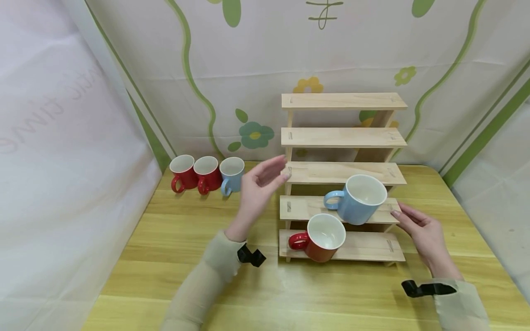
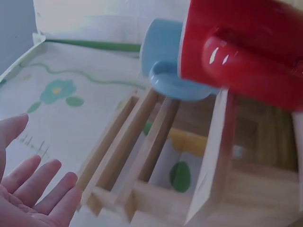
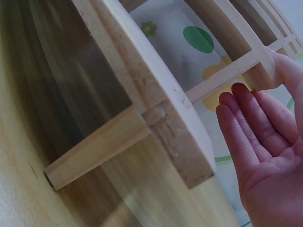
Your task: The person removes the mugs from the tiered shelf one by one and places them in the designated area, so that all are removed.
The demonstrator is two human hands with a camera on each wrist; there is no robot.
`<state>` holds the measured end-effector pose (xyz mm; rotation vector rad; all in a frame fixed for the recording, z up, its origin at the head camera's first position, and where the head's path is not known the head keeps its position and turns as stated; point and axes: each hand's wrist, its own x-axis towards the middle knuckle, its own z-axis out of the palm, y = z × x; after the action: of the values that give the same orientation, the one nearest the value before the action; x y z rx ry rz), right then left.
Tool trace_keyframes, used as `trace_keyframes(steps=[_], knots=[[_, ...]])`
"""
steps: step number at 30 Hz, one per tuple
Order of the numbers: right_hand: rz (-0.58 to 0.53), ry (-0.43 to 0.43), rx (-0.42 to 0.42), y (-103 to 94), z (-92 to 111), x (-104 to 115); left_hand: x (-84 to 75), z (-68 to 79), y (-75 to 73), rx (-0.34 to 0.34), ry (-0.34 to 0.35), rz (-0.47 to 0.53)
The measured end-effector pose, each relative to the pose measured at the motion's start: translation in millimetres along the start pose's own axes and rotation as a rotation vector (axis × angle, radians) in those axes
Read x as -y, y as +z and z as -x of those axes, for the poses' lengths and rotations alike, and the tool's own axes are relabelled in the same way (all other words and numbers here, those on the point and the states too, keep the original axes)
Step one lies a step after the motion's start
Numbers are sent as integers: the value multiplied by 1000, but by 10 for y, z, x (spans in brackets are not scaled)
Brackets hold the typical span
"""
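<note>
My left hand [image 1: 257, 186], fingers loosely bent and holding nothing, hovers at the left side of a stepped wooden rack [image 1: 343, 173]. The right hand [image 1: 424, 234] pinches the right end of the rack's second-lowest board, thumb over the top and forefinger under it; its other fingers [image 3: 241, 137] extend below. A light blue mug [image 1: 358, 204] stands upright on that board, its handle to the left. On the lowest board is a red mug [image 1: 320, 243], white inside, handle also leftward. Both mugs loom close in the left wrist view, the red mug [image 2: 246, 47] in front.
At the back left of the wooden table [image 1: 165, 271] stand two red mugs [image 1: 188, 174] and a light blue mug [image 1: 233, 172] in a row. Behind the rack hangs a white curtain [image 1: 248, 69] with green vines and flowers. More white cloth [image 1: 62, 161] closes the left side.
</note>
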<state>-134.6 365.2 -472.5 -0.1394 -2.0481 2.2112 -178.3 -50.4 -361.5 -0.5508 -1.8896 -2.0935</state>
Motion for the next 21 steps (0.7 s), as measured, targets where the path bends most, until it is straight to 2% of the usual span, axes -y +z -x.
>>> trace_keyframes(steps=[8, 15, 21], knots=[[5, -1, 6, -4, 1, -1, 124, 89, 315, 165, -105, 27], [9, 10, 2, -14, -3, -3, 233, 102, 523, 232, -204, -4], [10, 13, 1, -14, -7, -3, 324, 59, 623, 320, -265, -33]])
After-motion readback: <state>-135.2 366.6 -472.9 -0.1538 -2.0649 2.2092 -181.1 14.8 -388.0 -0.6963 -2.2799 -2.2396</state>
